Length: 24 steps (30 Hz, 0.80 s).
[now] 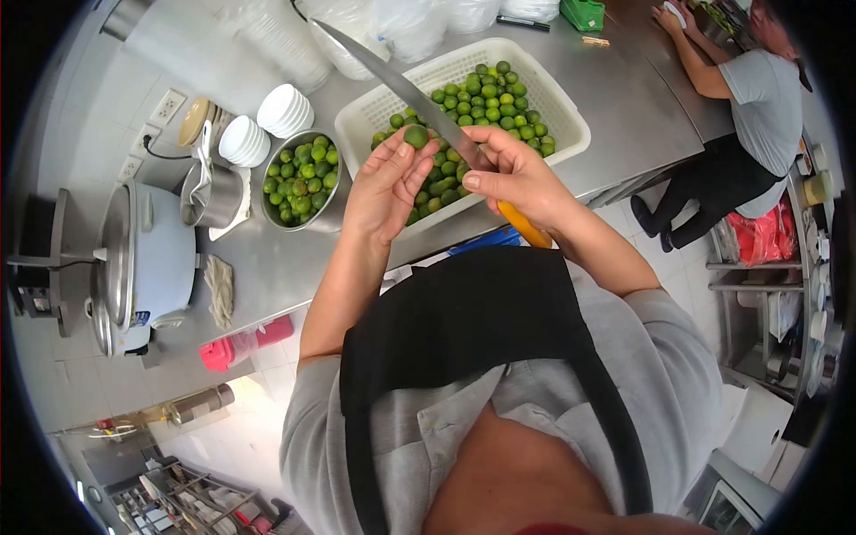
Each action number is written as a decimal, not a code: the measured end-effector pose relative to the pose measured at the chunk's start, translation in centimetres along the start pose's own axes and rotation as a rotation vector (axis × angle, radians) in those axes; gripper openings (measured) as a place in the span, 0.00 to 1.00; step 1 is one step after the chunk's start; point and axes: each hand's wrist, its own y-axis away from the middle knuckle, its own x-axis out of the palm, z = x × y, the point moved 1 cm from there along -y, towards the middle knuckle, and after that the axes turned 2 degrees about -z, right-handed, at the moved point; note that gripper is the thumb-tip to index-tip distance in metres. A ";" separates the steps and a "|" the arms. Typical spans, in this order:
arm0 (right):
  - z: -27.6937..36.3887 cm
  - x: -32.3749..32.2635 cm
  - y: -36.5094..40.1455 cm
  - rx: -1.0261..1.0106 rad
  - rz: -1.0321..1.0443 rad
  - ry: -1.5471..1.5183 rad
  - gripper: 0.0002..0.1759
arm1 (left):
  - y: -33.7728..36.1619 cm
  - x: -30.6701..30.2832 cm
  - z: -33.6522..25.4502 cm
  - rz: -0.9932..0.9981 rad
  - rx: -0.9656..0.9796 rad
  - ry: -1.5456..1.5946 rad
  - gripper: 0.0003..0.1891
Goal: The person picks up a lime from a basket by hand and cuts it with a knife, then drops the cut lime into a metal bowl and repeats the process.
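Observation:
Between the fingertips of my left hand [392, 183] is a small green lime [416, 135]. My right hand [517, 176] grips a long knife [401, 87] with an orange handle, its blade slanting up and to the left just beside the lime. Beneath both hands stands a white perforated plastic basket [575, 134] with many limes [490, 96] in it. To the left of my left hand, a round metal pot [334, 203] is filled with more limes [301, 181].
White stacked bowls [285, 109], a small saucepan [217, 196], a cloth glove [219, 290] and a large rice cooker [160, 254] line the left of the steel counter [615, 98]. Plastic-wrapped containers [406, 25] stand behind the basket. At the far right another person [758, 98] works at the counter.

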 end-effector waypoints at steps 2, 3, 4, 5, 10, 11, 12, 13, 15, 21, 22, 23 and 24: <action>-0.2 0.2 -0.3 -0.010 -0.010 -0.012 0.32 | 0.0 -0.6 0.1 0.003 0.002 0.018 0.15; -0.2 0.3 -0.5 -0.006 -0.002 -0.010 0.32 | 0.1 -0.9 0.2 0.015 -0.005 0.031 0.13; -0.2 0.3 -0.5 -0.013 0.024 -0.006 0.32 | 0.2 -1.0 0.2 0.011 -0.002 0.033 0.13; -0.2 0.4 -0.5 -0.021 0.049 -0.003 0.32 | 0.3 -1.1 0.4 0.042 -0.003 0.069 0.12; -0.2 1.8 -0.6 -0.058 0.058 0.052 0.35 | 0.7 -1.3 0.9 0.105 0.008 0.088 0.13; -0.4 2.0 -0.6 -0.143 0.060 0.093 0.36 | 0.9 -0.9 0.8 0.059 0.006 0.083 0.14; -0.8 1.9 -0.8 -0.143 0.059 0.094 0.36 | 1.2 -0.4 0.6 0.013 0.004 0.078 0.16; -1.1 1.8 -1.0 -0.244 0.092 0.172 0.37 | 1.3 0.0 0.3 0.014 0.003 0.079 0.16; -0.7 1.9 -0.8 -0.345 0.125 0.253 0.37 | 1.5 0.6 -0.1 -0.020 0.037 0.110 0.18; 0.5 0.9 -0.5 -0.099 -0.013 0.062 0.36 | 0.8 -2.0 1.0 0.101 0.047 0.153 0.19; 0.4 0.9 -0.4 -0.100 -0.017 0.063 0.36 | 0.9 -1.7 0.9 0.104 0.045 0.153 0.19; 0.2 0.9 -0.3 -0.085 -0.012 0.072 0.36 | 1.1 -1.1 0.8 0.116 0.023 0.144 0.18; 0.1 0.9 -0.2 -0.070 -0.007 0.080 0.36 | 1.2 -0.6 0.8 0.128 0.002 0.135 0.17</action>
